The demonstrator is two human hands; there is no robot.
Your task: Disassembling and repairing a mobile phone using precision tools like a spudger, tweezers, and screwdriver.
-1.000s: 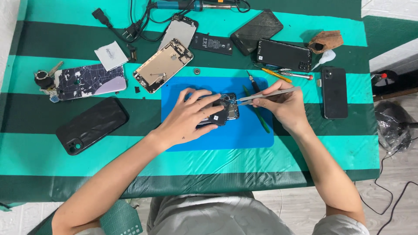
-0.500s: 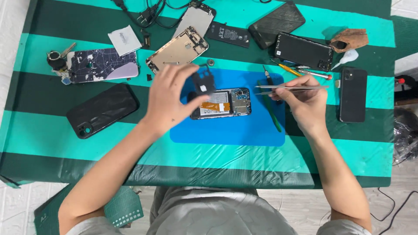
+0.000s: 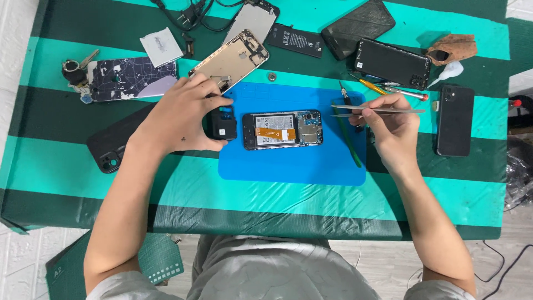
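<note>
- Keys [image 3: 76, 68] and a cracked, marbled back cover [image 3: 132, 79] sit at the far left of the striped worktop [image 3: 183, 183], with a small white packet [image 3: 161, 46] just behind them.
- A black phone case [image 3: 114, 145] lies nearer the front edge, partly under the person's left forearm.
- The left hand [image 3: 180, 116] is curled shut around a small black cover piece [image 3: 221, 124], thumb below and fingers over the top, holding it at the left edge of the blue mat [image 3: 294, 166].
- Behind that hand, a gold phone frame [image 3: 233, 58] lies tilted, with a silver one [image 3: 254, 19] and a tangle of black cables [image 3: 183, 11] further back.
- Centre of the mat: the opened phone [image 3: 282, 129] lies flat, battery, orange flex strip and circuit board all showing; it is just beside the black piece, not touching either hand.
- A loose battery [image 3: 295, 40] and a dark screen panel [image 3: 358, 25] rest at the back.
- The right hand [image 3: 391, 130] pinches a pair of metal tweezers [image 3: 377, 110], tips pointing left, close to the phone's right end.
- A green pry tool [image 3: 351, 141] lies on the mat beneath that hand; screwdrivers [image 3: 388, 89] lie just behind it.
- Another black phone [image 3: 393, 63] lies behind the screwdrivers, and a further black phone [image 3: 454, 120] lies face down at the right, near a brown cloth [image 3: 452, 47].
</note>
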